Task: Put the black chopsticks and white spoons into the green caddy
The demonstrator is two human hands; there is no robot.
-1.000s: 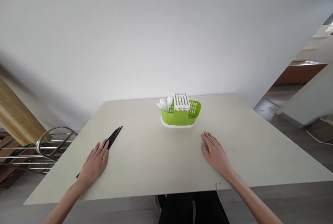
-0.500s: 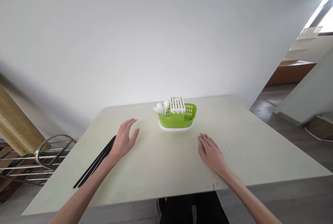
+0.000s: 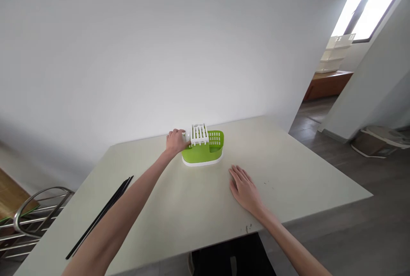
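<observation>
A green utensil basket [image 3: 200,155] with a white base stands near the middle of the table, and a white slatted rack [image 3: 200,134] tops its centre. At the basket's left end, my left hand [image 3: 175,141] is closed around the white spoons [image 3: 187,136]. The hand covers most of them, so how many it grips is hidden. My right hand [image 3: 246,188] lies flat on the table to the right of and nearer than the basket, fingers stretched out and holding nothing.
Black chopsticks [image 3: 105,212] lie on the table's left side, partly behind my left forearm. The pale table [image 3: 192,207] meets a white wall [image 3: 179,54] at its far edge. A metal rack [image 3: 41,216] stands beyond the left edge.
My left hand has moved from beside the chopsticks forward and right to the spoons, and closed around them. My right hand stays on the table. The view has turned a little rightward.
</observation>
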